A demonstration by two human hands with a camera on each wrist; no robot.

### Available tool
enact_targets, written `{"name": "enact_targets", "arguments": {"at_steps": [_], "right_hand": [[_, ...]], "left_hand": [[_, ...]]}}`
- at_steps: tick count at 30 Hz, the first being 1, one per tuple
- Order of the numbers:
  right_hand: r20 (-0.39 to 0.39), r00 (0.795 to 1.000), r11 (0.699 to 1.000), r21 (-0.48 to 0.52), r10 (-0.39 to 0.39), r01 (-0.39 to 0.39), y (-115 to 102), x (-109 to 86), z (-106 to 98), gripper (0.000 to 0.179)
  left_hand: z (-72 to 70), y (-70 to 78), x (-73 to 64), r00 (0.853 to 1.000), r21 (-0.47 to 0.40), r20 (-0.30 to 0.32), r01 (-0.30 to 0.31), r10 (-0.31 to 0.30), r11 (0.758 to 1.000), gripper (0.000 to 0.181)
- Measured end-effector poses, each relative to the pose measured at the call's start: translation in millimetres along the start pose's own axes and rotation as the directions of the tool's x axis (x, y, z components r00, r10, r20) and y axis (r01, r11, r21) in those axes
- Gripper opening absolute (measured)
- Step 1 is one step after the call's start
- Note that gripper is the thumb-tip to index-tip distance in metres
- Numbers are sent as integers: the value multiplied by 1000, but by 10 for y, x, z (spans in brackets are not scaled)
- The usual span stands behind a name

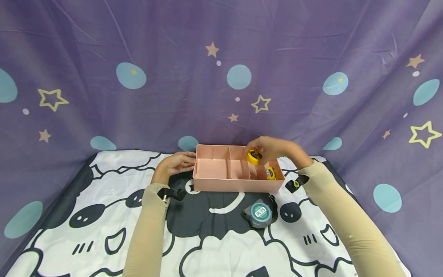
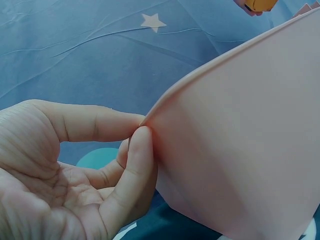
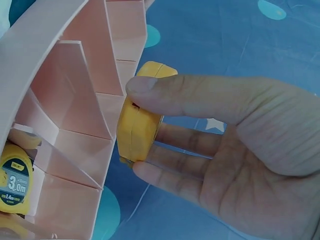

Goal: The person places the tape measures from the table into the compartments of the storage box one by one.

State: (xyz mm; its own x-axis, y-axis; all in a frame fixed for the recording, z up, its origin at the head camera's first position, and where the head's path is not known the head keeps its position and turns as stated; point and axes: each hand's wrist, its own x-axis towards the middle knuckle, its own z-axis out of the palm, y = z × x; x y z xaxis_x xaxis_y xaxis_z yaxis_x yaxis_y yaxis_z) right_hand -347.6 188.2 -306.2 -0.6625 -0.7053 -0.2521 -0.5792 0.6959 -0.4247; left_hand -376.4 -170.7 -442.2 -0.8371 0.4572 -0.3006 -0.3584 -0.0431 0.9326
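Observation:
My left hand is at the left end of a pink divided storage box. In the left wrist view its thumb and a finger pinch the box's corner edge. My right hand holds a yellow tape measure between thumb and fingers, over the box's right half. Another yellow tape measure, marked 3.0m, lies in the rightmost part of the box. On the cloth in front of the box rests a larger grey and blue tape measure with a dark strap.
Upright dividers split the box into several compartments. A black and white cartoon-print cloth covers the table. Close behind the box hangs a purple curtain with stars and dots.

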Motion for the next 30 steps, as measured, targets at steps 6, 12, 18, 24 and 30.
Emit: {"name": "enact_targets", "arguments": {"at_steps": [6,12,18,24,30], "right_hand": [[14,1000,1000,14,-7,6,40,42,37,59],[15,1000,1000,22,1,-1,77,64,64,59],[29,999,999,8,38,-39,121,75,88,61],[28,997,997,8,78,-79,163,92,110,62],[-4,996,996,4,84,-84,177,92,149,61]], "left_hand": [[19,5,9,1000,-10,-7,1,-1,1000,59],[21,13,15,1000,-13,-8,2,-2,1000,54],[21,14,1,1000,-18,-6,2,-2,1000,52],[18,10,-1,1000,-13,-11,4,-4,1000,59],[-3,-9,0,1000,-19,-7,1,-1,1000,61]]}}
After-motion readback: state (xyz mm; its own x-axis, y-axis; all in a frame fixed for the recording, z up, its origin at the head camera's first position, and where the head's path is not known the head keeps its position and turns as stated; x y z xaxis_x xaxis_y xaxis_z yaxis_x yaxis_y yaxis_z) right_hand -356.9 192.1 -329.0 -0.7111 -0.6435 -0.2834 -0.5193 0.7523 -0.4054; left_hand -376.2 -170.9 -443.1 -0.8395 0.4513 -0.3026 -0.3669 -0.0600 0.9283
